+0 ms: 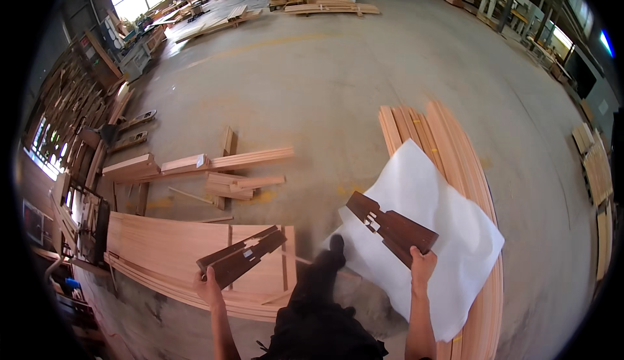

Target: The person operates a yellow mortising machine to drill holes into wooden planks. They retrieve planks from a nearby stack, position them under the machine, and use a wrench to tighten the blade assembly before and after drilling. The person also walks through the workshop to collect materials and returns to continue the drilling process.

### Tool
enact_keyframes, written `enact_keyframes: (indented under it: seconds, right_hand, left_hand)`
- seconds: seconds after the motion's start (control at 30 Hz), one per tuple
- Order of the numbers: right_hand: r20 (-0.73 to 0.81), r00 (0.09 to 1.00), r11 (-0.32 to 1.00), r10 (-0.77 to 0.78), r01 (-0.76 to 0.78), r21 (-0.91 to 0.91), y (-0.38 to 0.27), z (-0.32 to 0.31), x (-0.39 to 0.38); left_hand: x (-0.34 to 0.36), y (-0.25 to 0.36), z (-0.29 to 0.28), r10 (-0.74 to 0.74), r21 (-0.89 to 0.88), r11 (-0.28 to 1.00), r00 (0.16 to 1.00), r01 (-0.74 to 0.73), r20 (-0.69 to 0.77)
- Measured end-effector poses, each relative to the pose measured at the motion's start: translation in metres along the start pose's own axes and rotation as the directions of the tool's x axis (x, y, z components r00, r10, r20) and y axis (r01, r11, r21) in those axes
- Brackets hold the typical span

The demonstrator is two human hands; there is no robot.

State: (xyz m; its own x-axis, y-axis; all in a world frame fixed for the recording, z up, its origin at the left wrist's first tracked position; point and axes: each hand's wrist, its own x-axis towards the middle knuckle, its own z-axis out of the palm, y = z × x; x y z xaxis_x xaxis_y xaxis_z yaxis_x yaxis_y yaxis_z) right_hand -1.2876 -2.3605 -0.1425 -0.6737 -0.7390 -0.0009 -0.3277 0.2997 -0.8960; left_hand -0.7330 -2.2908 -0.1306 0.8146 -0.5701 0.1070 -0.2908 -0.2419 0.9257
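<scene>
My left hand [208,290] is closed on the near end of a dark brown notched wooden piece [235,268], held out above a stack of pale wood panels [169,236]. Light patches show near the middle of this piece, and its far end points up and to the right. On the other side, my right hand [423,264] grips the lower right end of a second dark brown notched wooden piece [408,230]. That piece slants up to the left, with small pale cut-outs or inserts along it. Beneath it a white sheet [455,249] drapes over long reddish planks [455,132]. The two pieces are apart.
Ahead on the left, timber beams [253,158] and short offcuts [231,184] lie across supports. A pallet jack [133,129] stands beyond them near racks of scrap wood [71,100]. Boards [595,165] lean along the right side. Further timber [331,9] lies far ahead.
</scene>
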Motion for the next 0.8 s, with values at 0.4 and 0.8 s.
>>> enact_keyframes:
  seconds: [0.4, 0.8]
  right_hand:
    - [0.235, 0.972, 0.795, 0.016, 0.130, -0.592, -0.015, 0.300, 0.311]
    - [0.258, 0.923, 0.742, 0.286, -0.043, -0.669, -0.129, 0.537, 0.591]
  left_hand:
    - [0.212, 0.086, 0.308, -0.033, 0.293, 0.956, 0.999, 0.022, 0.032]
    - [0.473, 0.145, 0.597, -0.073, 0.322, 0.942, 0.994, 0.094, -0.076]
